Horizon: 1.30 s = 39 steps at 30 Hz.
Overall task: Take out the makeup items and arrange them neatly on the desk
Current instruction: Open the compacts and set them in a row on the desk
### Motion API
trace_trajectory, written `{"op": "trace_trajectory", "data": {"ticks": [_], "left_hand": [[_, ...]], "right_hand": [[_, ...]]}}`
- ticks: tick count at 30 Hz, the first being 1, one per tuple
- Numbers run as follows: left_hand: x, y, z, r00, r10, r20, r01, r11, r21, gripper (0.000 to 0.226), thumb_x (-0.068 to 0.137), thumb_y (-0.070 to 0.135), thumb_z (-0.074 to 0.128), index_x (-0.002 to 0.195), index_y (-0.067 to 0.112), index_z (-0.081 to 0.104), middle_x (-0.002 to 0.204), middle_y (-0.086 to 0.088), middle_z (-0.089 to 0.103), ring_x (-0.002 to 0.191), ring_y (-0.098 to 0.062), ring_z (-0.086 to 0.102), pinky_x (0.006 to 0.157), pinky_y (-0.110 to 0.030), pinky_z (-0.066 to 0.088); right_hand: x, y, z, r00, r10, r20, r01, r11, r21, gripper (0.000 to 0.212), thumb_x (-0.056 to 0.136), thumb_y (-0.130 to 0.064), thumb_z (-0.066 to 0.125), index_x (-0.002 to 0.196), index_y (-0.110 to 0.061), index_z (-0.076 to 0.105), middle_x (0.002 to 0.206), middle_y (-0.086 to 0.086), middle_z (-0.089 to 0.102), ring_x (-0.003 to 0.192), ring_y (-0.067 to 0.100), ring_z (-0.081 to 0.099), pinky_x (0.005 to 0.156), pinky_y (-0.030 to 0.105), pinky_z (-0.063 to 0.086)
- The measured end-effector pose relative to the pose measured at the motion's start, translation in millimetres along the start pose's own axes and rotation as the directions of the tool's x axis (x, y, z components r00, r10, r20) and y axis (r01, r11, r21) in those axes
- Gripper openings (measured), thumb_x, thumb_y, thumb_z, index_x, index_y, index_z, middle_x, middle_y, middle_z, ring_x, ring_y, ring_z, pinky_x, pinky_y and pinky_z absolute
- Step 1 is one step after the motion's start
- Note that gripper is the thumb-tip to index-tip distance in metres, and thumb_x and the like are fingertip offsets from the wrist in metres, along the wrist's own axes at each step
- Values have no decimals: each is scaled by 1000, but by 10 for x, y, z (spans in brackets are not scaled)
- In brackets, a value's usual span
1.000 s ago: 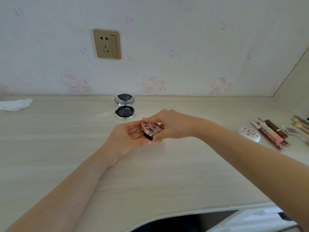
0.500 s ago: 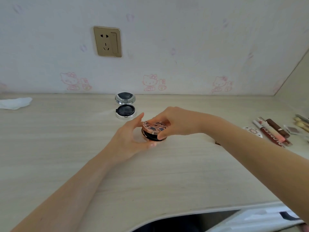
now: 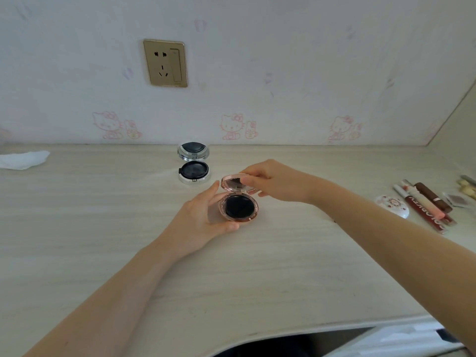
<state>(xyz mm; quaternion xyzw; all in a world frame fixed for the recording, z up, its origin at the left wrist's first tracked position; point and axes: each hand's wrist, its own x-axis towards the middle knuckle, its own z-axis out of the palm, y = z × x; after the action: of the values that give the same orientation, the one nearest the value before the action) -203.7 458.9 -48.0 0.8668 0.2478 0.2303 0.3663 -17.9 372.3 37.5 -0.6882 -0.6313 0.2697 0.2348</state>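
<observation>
A rose-gold round compact (image 3: 239, 206) rests on the pale wooden desk (image 3: 283, 266) near its middle, lid swung up and a black puff showing inside. My left hand (image 3: 203, 219) cups the base from the left, thumb under its front edge. My right hand (image 3: 273, 180) pinches the raised lid from behind. A silver compact (image 3: 193, 164) lies open just behind, close to the wall. At the right edge lie a white round case (image 3: 392, 205), lip gloss tubes (image 3: 425, 207) and a brown lipstick (image 3: 432, 197).
A crumpled white tissue (image 3: 24, 159) lies at the far left by the wall. A gold wall socket (image 3: 165, 63) sits above the desk. The desk's front edge curves inward at the bottom, with a dark gap (image 3: 283, 346) below it.
The rose-gold compact came down from my hands onto the desk, and my right hand has swung its lid up, so the black inside now shows.
</observation>
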Motion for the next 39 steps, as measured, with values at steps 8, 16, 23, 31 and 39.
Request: {"op": "trace_trajectory", "data": {"ticks": [8, 16, 23, 31, 39], "left_hand": [[-25, -24, 11, 999, 8, -35, -5, 997, 73, 67, 65, 52, 75, 120, 43, 37, 101, 63, 38, 101, 38, 30, 82, 9, 21], [-2, -18, 31, 1000, 18, -9, -18, 998, 61, 76, 72, 36, 79, 136, 33, 38, 133, 23, 52, 126, 8, 42, 97, -3, 27], [-9, -3, 35, 1000, 13, -7, -13, 996, 87, 87, 73, 38, 78, 144, 30, 29, 140, 20, 45, 131, 0, 40, 103, -10, 27], [-15, -23, 43, 1000, 13, -19, -11, 990, 139, 93, 73, 42, 78, 148, 31, 23, 146, 16, 39, 136, -3, 31, 108, -18, 24], [-10, -38, 52, 1000, 19, -22, -17, 996, 86, 89, 71, 40, 80, 143, 38, 28, 142, 15, 41, 132, 5, 36, 103, -5, 21]], "right_hand": [[153, 26, 50, 995, 64, -79, -67, 997, -42, 32, 100, -27, 44, 98, -1, 64, 99, 19, 64, 80, 17, 52, 92, 50, 48], [238, -35, 63, 994, 74, -84, -80, 994, -71, 34, 100, -27, 43, 99, 1, 63, 86, 10, 57, 78, 18, 49, 87, 46, 48], [308, -31, 54, 984, 166, -58, -165, 986, 21, 28, 100, -30, 42, 93, -12, 62, 82, 1, 53, 79, 18, 51, 82, 40, 55], [226, 25, 48, 981, 184, -62, -179, 981, 75, 30, 97, -34, 46, 115, -14, 60, 111, 5, 63, 103, 23, 62, 90, 39, 54], [-32, 227, 192, 964, 132, -232, -141, 990, -20, 55, 94, -34, 53, 144, -19, 34, 137, -2, 52, 119, 17, 53, 100, 30, 41]]}}
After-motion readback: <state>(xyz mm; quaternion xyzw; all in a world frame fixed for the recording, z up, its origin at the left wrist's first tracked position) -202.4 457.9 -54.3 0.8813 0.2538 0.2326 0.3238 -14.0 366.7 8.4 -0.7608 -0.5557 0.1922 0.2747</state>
